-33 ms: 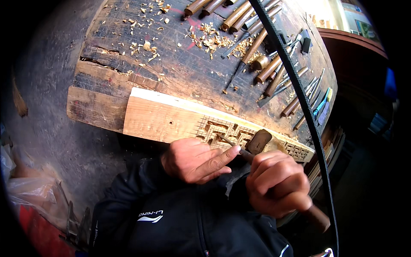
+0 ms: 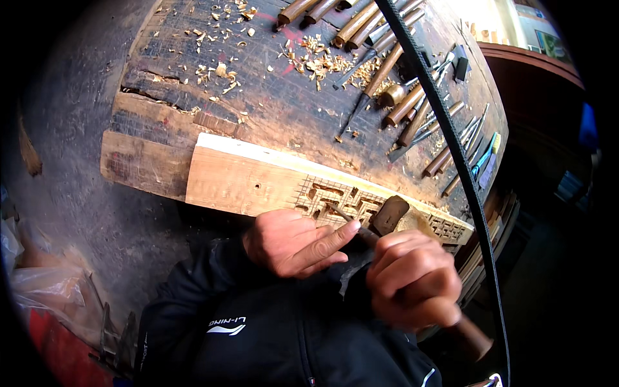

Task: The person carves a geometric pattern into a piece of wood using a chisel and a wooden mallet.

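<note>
A pale wooden board (image 2: pixel 225 177) lies along the bench's near edge, with a gridded geometric pattern (image 2: pixel 358 200) partly cut into its near face. My right hand (image 2: pixel 412 277) is closed around the brown wooden handle of a chisel (image 2: pixel 475 340), whose butt sticks out below the fist. The chisel's thin blade slants up left, its tip at the carved slots. My left hand (image 2: pixel 296 245) rests against the board's lower edge, index finger stretched out and its tip touching the blade's shaft; its other fingers are partly hidden.
A dark block (image 2: pixel 390 215) stands against the board close to my right fist. Several wooden-handled chisels (image 2: pixel 406 106) and a brush (image 2: pixel 495 143) lie at the bench's right. Wood shavings (image 2: pixel 325 64) are scattered on the worn bench (image 2: pixel 271 109). A black strap (image 2: pixel 451 138) crosses the view.
My right hand and the chisel handle have shifted slightly left. My left hand and the board stay in place.
</note>
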Demonstrator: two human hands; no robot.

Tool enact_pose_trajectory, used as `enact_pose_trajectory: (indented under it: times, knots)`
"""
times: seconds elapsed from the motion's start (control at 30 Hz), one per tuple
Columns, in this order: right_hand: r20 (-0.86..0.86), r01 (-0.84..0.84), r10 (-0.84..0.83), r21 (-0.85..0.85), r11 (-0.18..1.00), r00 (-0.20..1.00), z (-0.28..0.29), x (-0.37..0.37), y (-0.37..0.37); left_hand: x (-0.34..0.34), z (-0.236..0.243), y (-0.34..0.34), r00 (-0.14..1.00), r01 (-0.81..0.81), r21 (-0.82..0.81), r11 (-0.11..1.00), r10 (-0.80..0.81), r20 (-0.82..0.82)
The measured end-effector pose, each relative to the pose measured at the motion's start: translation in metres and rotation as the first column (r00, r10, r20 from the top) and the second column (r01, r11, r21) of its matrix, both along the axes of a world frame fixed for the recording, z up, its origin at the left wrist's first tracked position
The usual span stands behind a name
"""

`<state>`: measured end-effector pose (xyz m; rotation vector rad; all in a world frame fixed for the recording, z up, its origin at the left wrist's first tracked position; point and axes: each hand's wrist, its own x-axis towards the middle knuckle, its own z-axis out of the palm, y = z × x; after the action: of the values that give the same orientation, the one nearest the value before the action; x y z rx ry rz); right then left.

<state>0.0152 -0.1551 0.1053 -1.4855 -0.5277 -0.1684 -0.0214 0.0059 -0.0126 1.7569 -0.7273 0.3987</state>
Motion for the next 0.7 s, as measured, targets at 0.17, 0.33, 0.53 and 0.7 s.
enact_pose_trajectory:
  times: [0.17,0.33,0.53,0.7]
  knots:
    - [0.143,0.031,-0.03,-0.008,0.999,0.989,-0.016,-0.002,0.015,-0.004,-0.005,0.0,1.0,-0.019,-0.065,0.998,0.018,-0.018]
    - [0.139,0.315,-0.333,0.139,0.939,0.932,-0.017,-0.021,0.022,0.004,0.001,-0.002,1.0,0.001,0.0,1.0,-0.001,0.02]
    - [0.014,0.178,-0.186,0.228,0.957,0.982,-0.001,-0.01,0.0,0.002,0.001,-0.004,1.0,0.017,-0.007,1.0,-0.017,0.001]
    - [-0.012,0.147,-0.147,0.199,0.969,0.989,-0.001,-0.007,-0.001,0.001,0.001,-0.002,1.0,0.017,-0.003,1.0,-0.017,-0.015]
